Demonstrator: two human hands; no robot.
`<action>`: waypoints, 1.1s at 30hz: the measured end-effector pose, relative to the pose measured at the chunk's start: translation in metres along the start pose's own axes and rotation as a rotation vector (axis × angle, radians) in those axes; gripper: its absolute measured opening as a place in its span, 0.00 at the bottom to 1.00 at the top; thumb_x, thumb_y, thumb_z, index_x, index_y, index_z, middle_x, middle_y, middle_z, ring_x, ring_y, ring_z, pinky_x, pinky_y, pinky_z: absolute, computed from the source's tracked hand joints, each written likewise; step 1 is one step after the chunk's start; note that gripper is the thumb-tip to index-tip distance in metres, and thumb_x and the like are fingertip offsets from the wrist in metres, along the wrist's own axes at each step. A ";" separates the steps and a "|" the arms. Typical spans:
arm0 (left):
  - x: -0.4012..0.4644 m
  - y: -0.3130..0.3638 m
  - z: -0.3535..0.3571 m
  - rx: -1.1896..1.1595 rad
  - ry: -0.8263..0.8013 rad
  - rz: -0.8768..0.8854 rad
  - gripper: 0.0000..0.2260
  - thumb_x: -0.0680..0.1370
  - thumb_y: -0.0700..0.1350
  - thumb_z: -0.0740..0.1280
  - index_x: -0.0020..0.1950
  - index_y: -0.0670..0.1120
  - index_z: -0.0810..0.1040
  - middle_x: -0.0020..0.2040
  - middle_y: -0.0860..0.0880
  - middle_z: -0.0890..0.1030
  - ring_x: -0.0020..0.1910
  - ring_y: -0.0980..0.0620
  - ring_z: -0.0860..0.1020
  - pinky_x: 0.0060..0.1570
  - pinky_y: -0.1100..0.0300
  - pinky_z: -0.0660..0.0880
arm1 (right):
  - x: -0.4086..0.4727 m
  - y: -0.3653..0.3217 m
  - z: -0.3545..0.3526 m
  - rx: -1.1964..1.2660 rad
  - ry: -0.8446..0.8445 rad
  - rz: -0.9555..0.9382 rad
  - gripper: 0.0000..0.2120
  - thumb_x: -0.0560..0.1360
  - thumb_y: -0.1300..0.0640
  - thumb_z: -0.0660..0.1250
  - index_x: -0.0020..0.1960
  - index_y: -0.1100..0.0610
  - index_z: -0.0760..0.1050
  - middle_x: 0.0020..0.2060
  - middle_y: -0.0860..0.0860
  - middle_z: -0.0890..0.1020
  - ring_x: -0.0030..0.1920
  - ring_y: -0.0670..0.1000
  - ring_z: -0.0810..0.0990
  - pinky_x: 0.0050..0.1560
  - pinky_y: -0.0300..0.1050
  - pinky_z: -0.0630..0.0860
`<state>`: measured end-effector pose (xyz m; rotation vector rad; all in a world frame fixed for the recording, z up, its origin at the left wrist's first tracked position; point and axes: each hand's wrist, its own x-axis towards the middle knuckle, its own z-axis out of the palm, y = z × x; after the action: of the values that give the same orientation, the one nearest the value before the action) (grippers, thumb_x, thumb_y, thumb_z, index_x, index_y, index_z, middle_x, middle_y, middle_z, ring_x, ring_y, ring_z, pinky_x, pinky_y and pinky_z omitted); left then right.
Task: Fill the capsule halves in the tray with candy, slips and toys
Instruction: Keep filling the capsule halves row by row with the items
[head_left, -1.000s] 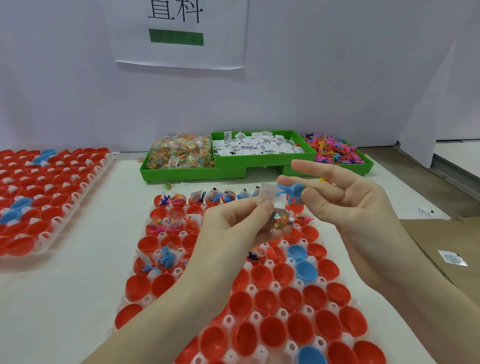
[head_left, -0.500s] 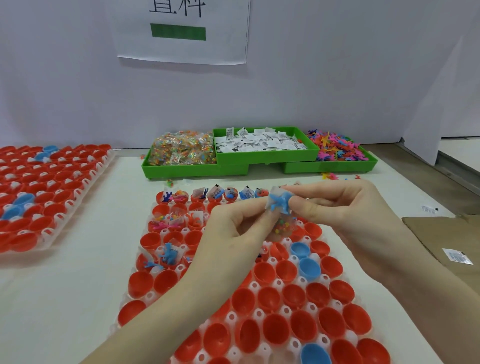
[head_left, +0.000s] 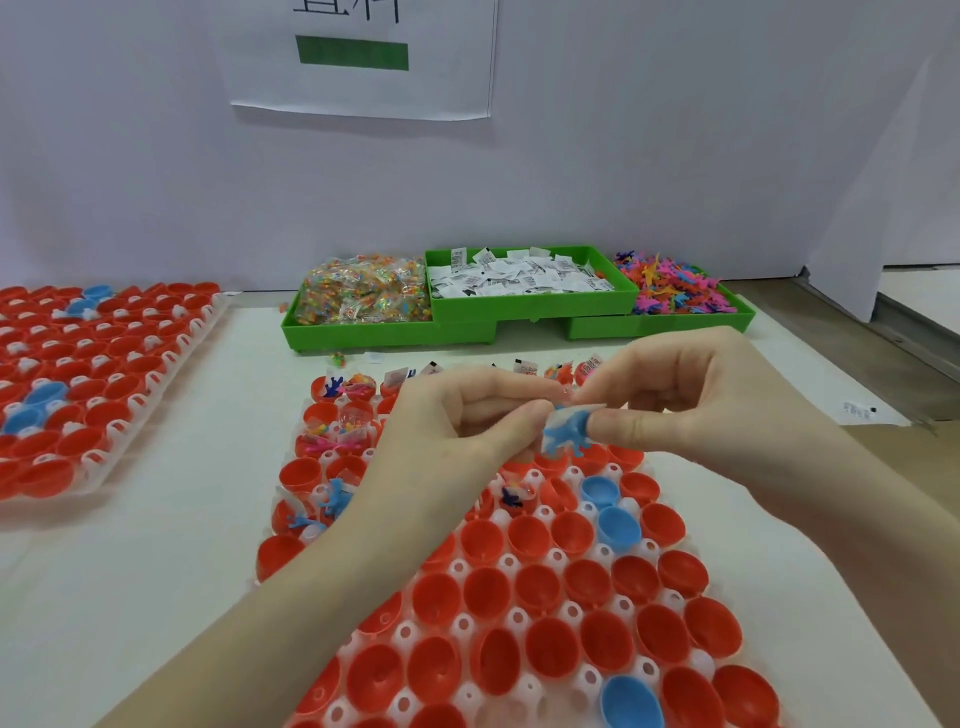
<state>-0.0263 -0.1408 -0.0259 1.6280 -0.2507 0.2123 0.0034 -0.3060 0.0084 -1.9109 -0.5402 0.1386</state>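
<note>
Where the near edge cut off the view, lay a white plastic tray (head_left: 519, 618) of round sockets, seated on the pale surface (head_left: 130, 597). Held glossy oval capsule halves (head_left: 550, 647), mostly red, a few blue (head_left: 617, 527), smooth and hollow. Toward the tray's far rows, carried filled halves: speckled candy packets (head_left: 358, 387), white slips, small blue figures (head_left: 336, 500).

Above the tray's middle, met fingertip to fingertip: left hand (head_left: 467, 421) coming up from the lower left, forearm bare, fingers curled inward; right hand (head_left: 691, 395) reaching in from the right, fingers bent down. Pinched between both grips, clamped on a small blue toy (head_left: 566, 431), spiky and rubbery-looking, along with a folded white slip (head_left: 584, 407) just above it. Cannot tell which hand bore more of the load.

Off to the left, well apart, sat a second tray (head_left: 171, 358) of red and blue halves.

Farther back, stood three green plastic bins: one (head_left: 363, 335) heaped with crinkly clear candy bags (head_left: 363, 296), a raised middle one (head_left: 530, 309) full of printed paper slips (head_left: 519, 280), one (head_left: 675, 325) piled with pink, orange and blue toys (head_left: 670, 291). Behind, hung a white sheet with a green bar (head_left: 352, 52) on a pale wall.
</note>
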 end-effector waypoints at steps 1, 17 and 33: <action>0.000 0.000 0.001 -0.002 -0.017 -0.004 0.08 0.72 0.36 0.68 0.40 0.49 0.82 0.36 0.53 0.84 0.34 0.59 0.81 0.34 0.71 0.74 | 0.001 0.001 0.001 -0.027 0.011 0.008 0.11 0.63 0.67 0.74 0.35 0.52 0.81 0.28 0.48 0.82 0.25 0.45 0.74 0.27 0.31 0.72; 0.002 -0.049 0.002 0.999 -0.210 0.163 0.15 0.78 0.52 0.62 0.62 0.50 0.76 0.61 0.56 0.76 0.63 0.58 0.71 0.63 0.61 0.62 | 0.018 0.058 0.009 -0.788 0.038 0.080 0.06 0.70 0.61 0.69 0.44 0.52 0.82 0.37 0.42 0.78 0.40 0.43 0.73 0.38 0.39 0.68; -0.009 -0.064 0.013 1.327 -0.309 0.368 0.22 0.74 0.58 0.53 0.42 0.49 0.84 0.40 0.55 0.83 0.41 0.54 0.80 0.47 0.59 0.76 | 0.015 0.076 0.022 -1.039 -0.177 -0.215 0.07 0.74 0.59 0.64 0.49 0.51 0.80 0.46 0.45 0.77 0.46 0.46 0.65 0.45 0.39 0.66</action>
<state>-0.0163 -0.1493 -0.0904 2.9304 -0.7520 0.4621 0.0328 -0.3041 -0.0671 -2.8305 -1.0700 -0.1523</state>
